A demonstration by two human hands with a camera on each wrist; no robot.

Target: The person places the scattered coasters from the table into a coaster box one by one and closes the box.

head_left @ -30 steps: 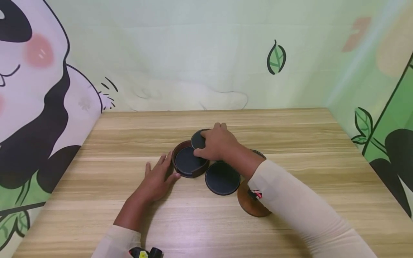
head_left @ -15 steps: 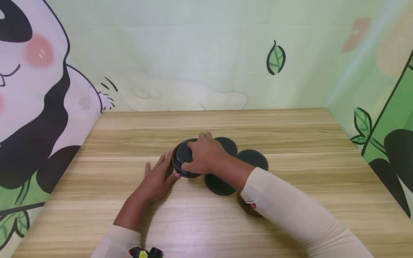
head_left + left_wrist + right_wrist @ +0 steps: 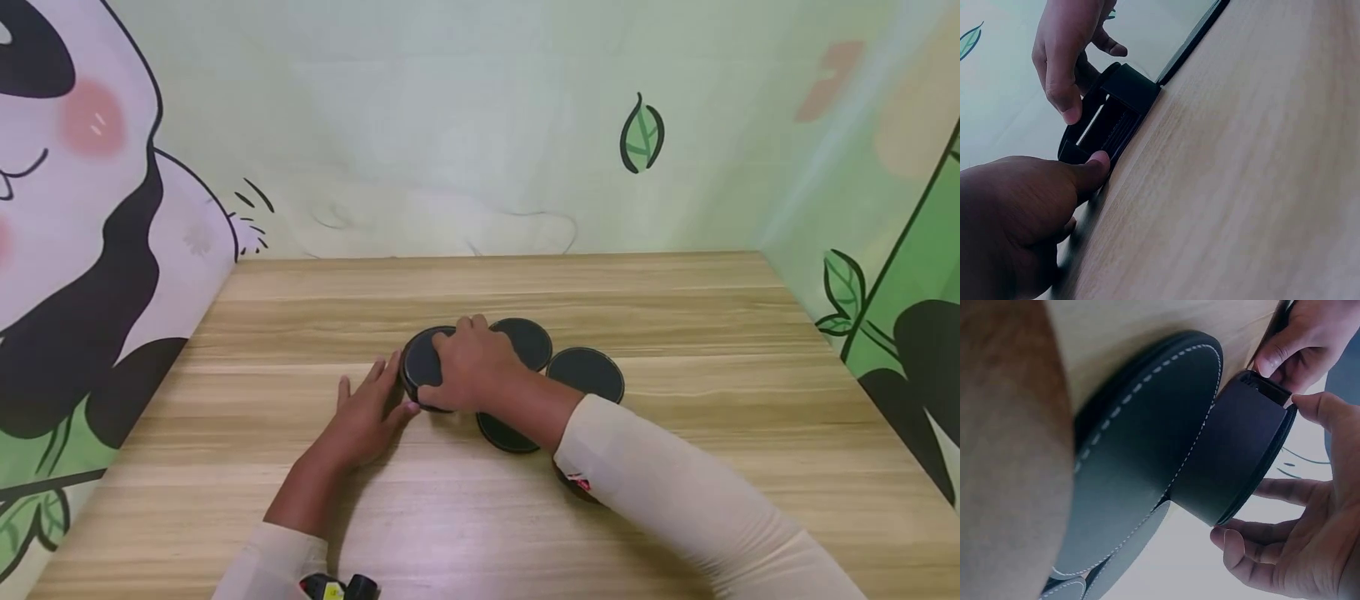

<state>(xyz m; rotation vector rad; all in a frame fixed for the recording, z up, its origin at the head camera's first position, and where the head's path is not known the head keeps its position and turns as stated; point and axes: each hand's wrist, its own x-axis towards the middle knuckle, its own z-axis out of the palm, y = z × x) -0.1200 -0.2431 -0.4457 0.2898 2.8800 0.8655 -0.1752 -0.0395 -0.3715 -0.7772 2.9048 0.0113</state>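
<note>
The grip of the right hand (image 3: 476, 367) is spread across one black coaster (image 3: 422, 368), thumb on one edge and fingers on another. That coaster sits at the mouth of a round, dark holder (image 3: 1225, 437) on the wood-patterned bench (image 3: 360, 308). The left hand (image 3: 365, 421) rests against the holder's side, fingers and thumb apart.

The only thing like a label I can spot is a yellow patch (image 3: 333, 592) on the black device (image 3: 362, 588) at the left wrist; its mark is too small for me to read.

From the head view I can't see inside the holder. The left wrist view looks straight at a notch in its wall, with dark layered edges inside that I can't count and a pale gap beneath the top coaster. The right wrist view brings out white stitching round a coaster lying just beside the holder.

Outside the holder I count four coasters: three black ones, at the back (image 3: 525, 340), to the right (image 3: 585, 371) and, partly under the forearm, nearer the front (image 3: 506, 433); then a brownish one (image 3: 573, 489), mostly hidden by the cream right sleeve (image 3: 675, 483).
</note>
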